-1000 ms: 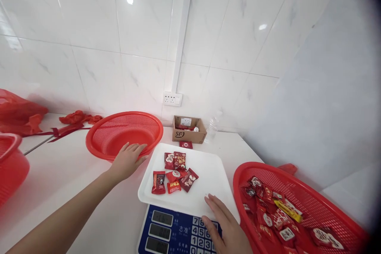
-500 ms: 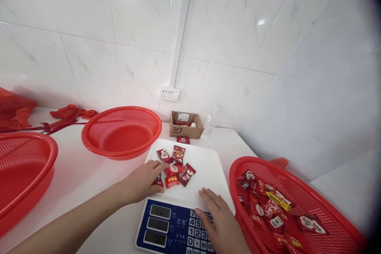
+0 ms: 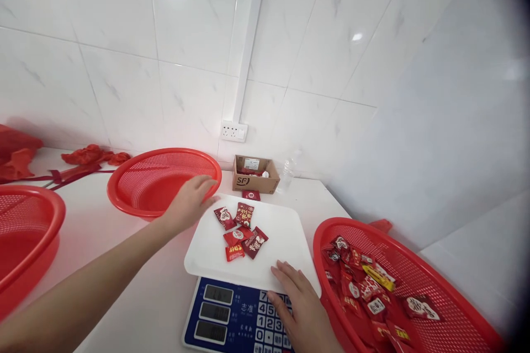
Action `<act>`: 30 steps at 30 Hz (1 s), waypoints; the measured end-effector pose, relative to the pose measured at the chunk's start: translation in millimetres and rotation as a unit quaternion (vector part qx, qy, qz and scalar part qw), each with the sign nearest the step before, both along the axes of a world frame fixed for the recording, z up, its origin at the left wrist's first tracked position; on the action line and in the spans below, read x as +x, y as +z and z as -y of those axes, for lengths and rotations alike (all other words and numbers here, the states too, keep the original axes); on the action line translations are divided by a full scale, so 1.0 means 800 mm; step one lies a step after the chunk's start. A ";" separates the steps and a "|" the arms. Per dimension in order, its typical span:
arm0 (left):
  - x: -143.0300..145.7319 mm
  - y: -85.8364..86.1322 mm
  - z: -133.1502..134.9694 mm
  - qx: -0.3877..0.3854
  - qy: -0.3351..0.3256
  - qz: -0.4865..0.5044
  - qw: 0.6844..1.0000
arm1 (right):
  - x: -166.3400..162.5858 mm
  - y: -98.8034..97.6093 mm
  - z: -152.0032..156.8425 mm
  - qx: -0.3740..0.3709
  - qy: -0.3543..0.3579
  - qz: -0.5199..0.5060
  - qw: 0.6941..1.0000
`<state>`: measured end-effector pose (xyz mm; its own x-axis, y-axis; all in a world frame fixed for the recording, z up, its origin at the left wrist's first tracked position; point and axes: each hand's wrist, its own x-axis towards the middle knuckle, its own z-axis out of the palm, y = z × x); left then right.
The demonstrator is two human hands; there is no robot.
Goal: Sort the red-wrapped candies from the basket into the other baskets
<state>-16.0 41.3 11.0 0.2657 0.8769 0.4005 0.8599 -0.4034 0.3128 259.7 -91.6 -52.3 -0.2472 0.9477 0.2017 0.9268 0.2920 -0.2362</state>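
Note:
My left hand (image 3: 191, 201) is over the right side of a red mesh basket (image 3: 120, 203), its fingers bent and its palm turned away. Whatever it may hold is hidden behind the fingers. Spread and holding nothing, my right hand (image 3: 301, 304) lies at the front right of the scale's white weighing pan (image 3: 281, 234), partly over the keypad (image 3: 265, 321). Several red wrapped candies sit on the pan, among them a dark red one (image 3: 255, 242) and a brown-red square one (image 3: 244, 214). The scale's display (image 3: 214, 311) is too dim to read surely.
At the right, a red basket (image 3: 467, 309) holds many wrapped candies and a yellow one (image 3: 378, 277). A cardboard box (image 3: 259, 183) and a clear plastic bottle (image 3: 287, 172) stand near the wall. Another red basket (image 3: 53, 231) is far left, with red cloth (image 3: 89, 154) behind.
My left hand has moved up and left from the pan to the basket. The candy under its fingers is gone from the pan. My right hand stays at the scale.

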 end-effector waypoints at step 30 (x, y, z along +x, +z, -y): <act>0.015 0.009 -0.023 -0.031 -0.074 0.003 0.997 | 0.007 -0.027 -0.005 0.167 0.041 0.065 0.983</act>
